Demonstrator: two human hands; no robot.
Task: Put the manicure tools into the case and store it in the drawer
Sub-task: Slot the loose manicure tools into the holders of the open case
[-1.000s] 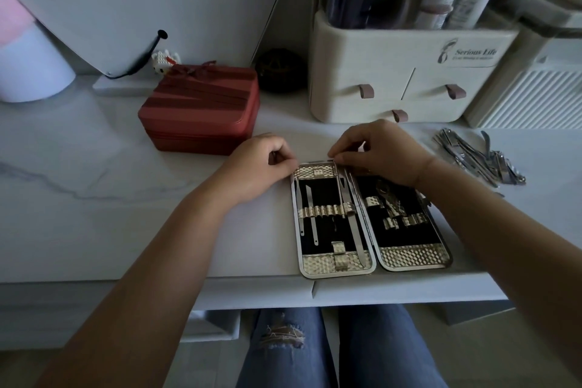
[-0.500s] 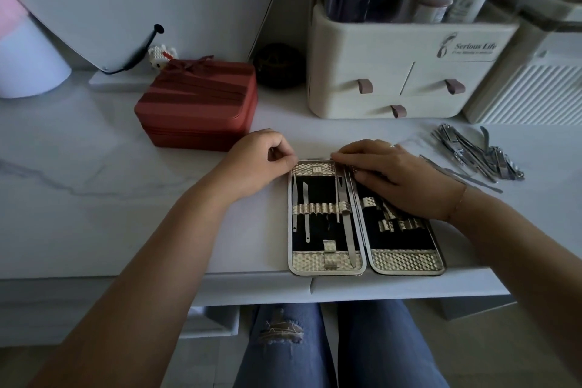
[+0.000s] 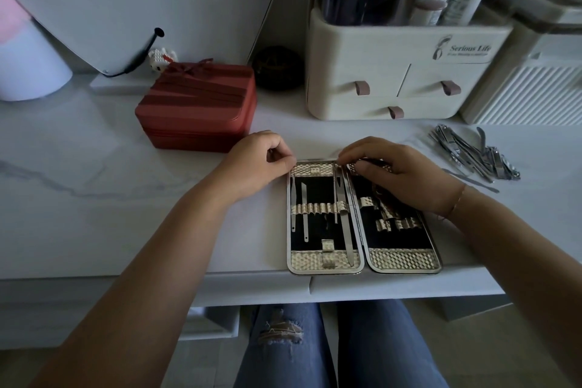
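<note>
Left hand (image 3: 258, 164): fingers curled into a loose fist, thumb against the forefinger, knuckles up.
Right hand (image 3: 401, 175): palm down, fingers bent, tips bunched inward; whether they pinch anything is unclear.
Arms: 2 bare forearms reach forward, converging.

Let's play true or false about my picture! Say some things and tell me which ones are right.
1. The manicure case lies open on the table. True.
2. Every tool is already inside the case. False: a pile of loose tools lies on the table to its right.
3. The red box stands open. False: its lid is shut.
4. The left hand is at the case's top left corner. True.
5. The right hand lies over the case's right half. True.
</note>
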